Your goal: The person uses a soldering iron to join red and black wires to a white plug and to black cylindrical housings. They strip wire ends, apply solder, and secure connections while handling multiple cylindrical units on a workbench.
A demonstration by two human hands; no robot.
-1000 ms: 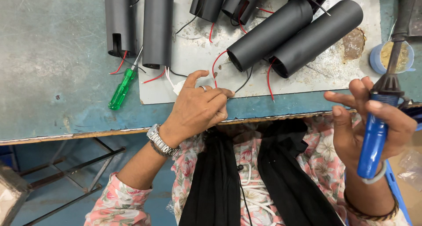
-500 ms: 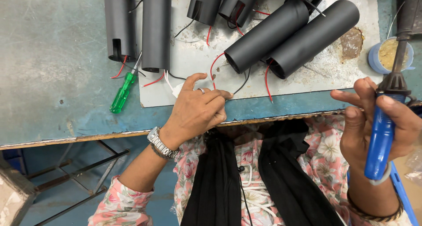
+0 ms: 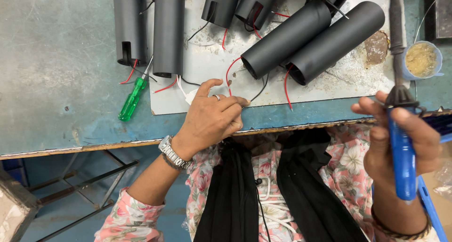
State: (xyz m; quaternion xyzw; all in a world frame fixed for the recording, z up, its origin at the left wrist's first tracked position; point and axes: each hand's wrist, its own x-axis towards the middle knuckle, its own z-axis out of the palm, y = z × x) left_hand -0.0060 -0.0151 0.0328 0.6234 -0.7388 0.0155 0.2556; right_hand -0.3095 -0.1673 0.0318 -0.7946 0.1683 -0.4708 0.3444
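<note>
Wires pinched, iron held.
Left hand pinches red wire beside black tube; right hand grips blue-handled soldering iron.

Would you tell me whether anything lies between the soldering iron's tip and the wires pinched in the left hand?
Nothing visible blocks it. The soldering iron in the right hand points away; bare sheet separates it from the left hand.

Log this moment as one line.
left hand: pinching red wire | right hand: holds blue-handled soldering iron | black tubes on table
</note>
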